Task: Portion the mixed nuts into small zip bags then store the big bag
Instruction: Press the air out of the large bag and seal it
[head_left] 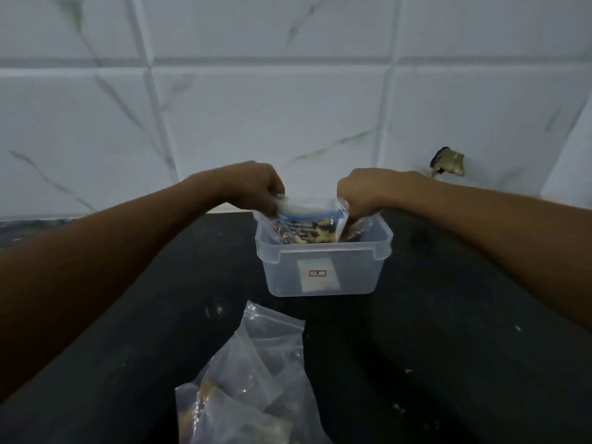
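Now the big clear nut bag with its blue-white label point(309, 224) stands upright, half inside the translucent plastic tub point(323, 267) near the black counter's point(448, 331) back edge; left hand point(256, 187) and right hand point(362, 190) pinch its 2 top corners, equally near, the long axis running between them.

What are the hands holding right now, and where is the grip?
Both hands hold the big nut bag by its top corners, left hand at the left, right hand at the right, with its lower part inside the clear plastic container.
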A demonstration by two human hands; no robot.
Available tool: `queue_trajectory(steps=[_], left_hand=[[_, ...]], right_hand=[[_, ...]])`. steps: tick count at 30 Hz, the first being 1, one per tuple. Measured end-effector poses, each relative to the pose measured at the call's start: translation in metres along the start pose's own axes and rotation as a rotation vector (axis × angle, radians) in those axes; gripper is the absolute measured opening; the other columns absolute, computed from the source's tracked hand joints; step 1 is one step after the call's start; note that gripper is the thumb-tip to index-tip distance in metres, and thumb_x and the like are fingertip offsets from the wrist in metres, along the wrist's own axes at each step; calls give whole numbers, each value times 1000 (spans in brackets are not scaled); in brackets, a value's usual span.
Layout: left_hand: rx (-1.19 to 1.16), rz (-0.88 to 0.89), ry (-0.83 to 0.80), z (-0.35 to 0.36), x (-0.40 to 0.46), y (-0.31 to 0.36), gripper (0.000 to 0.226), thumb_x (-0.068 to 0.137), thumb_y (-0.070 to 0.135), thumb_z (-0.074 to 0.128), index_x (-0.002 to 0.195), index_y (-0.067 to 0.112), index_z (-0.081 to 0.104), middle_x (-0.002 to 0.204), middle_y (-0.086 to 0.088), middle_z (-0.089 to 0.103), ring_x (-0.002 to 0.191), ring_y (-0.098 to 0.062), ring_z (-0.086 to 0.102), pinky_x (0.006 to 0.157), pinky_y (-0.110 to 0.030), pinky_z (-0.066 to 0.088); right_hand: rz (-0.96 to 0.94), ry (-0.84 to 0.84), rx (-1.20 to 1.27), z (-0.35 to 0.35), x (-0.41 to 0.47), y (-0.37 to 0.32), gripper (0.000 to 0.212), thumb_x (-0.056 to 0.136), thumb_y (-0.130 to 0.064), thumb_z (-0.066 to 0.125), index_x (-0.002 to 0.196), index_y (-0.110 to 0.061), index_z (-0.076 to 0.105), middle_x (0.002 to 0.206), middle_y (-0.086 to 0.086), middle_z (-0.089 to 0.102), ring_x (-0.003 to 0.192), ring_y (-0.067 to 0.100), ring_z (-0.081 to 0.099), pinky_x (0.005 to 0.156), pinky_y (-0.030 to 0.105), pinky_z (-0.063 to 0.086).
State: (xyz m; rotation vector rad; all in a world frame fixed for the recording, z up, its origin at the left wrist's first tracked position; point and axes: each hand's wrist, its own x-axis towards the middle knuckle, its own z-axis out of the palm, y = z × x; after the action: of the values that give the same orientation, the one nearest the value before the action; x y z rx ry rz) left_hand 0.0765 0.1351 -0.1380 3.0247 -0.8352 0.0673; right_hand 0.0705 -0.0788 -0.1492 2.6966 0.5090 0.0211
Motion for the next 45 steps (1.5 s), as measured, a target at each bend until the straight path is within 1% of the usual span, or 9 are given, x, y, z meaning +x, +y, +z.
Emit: queue_trajectory(steps=[4,9,12,18,21,25,31,37,45], left_hand=[[-10,42,-69,-4,5,-4,10,80,25,69,85,17,71,74,0,66,72,-17,56,70,-30,44],[18,105,34,5,-2,-4,20,82,25,59,97,25,73,90,2,72,83,-21,63,84,-33,48],[62,106,72,8,-5,-4,20,86,25,49,94,21,68,92,1,73,87,-23,64,94,-34,41],[119,52,-260,-12,-5,4,21,93,35,52,110,27,62,106,7,65,112,-18,56,118,-49,10],[90,4,-335,-15,-3,6,28,91,41,57,116,29,61,114,7,64,116,-19,54,118,-53,6],[130,-51,-155,-3,-11,15,17,93,33,51,105,33,63,98,10,69,108,-14,62,119,-50,3],[193,-162,-14,12,-20,36,14,90,21,55,102,28,53,80,5,62,98,-21,61,120,-51,4],[334,-93,54,16,-22,38,21,90,29,60,108,23,71,115,-1,52,116,-22,44,111,-42,24],[299,-30,6,6,-20,41,23,91,24,64,113,18,60,107,-2,63,97,-18,57,93,-32,42]], right_hand=[[-15,-6,-129,1,4,-4,36,79,-47,70,81,-14,56,66,-1,52,57,13,48,47,22,34],[-104,-215,88,-13,6,7,34,76,-43,73,92,-16,60,80,0,60,74,16,57,58,25,40],[-129,-188,205,-23,4,21,23,83,-33,68,97,-16,63,91,2,64,83,19,58,63,27,40],[-140,19,-37,-7,2,13,15,87,-8,55,77,-17,49,61,-2,37,66,22,51,56,27,32],[-171,39,-90,-5,1,12,12,92,-13,56,82,-19,53,64,0,42,64,20,48,60,29,36],[-169,28,-75,-1,-3,10,7,93,-18,56,96,-16,62,76,1,55,67,19,49,60,30,38],[-55,-217,423,-3,-11,26,20,86,-21,63,105,-18,57,96,3,63,82,18,59,72,32,51],[-34,30,46,-2,-19,7,14,90,-14,59,104,-15,60,91,3,64,73,18,53,62,29,38],[13,21,-5,-3,-16,2,14,90,-14,59,104,-13,57,93,4,64,70,17,50,61,29,37]])
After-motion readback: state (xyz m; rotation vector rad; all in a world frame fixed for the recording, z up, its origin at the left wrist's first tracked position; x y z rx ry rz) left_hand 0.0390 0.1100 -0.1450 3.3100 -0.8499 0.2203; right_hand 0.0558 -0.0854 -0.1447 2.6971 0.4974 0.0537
